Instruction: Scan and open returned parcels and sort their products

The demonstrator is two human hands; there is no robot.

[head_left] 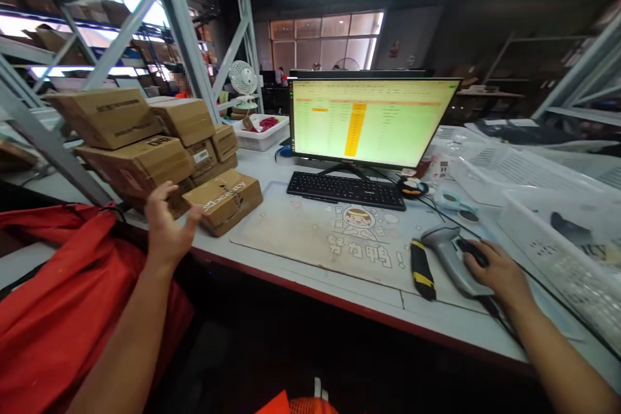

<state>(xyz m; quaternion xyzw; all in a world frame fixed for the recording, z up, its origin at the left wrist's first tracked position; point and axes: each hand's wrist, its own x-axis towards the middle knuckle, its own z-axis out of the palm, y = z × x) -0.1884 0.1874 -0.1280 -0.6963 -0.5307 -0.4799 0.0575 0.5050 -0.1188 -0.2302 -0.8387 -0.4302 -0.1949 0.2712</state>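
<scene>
My left hand (169,223) is raised at the desk's left front edge with thumb and fingers spread, holding nothing. Just right of it lies a small taped cardboard box (226,202) with white lettering; whether the thumb touches it I cannot tell. Behind that hand rises a stack of brown cardboard boxes (140,158). My right hand (499,275) is closed over a black computer mouse (473,251). A grey handheld barcode scanner (449,259) lies right beside this hand, and left of the scanner is a black-and-yellow utility knife (422,270).
A lit monitor (371,119) with a spreadsheet stands behind a black keyboard (347,189). The printed desk mat (291,239) lies in front. White plastic baskets (543,226) line the right side. Red fabric (87,310) hangs at left, near a metal rack post (184,32). A fan (242,77) stands behind.
</scene>
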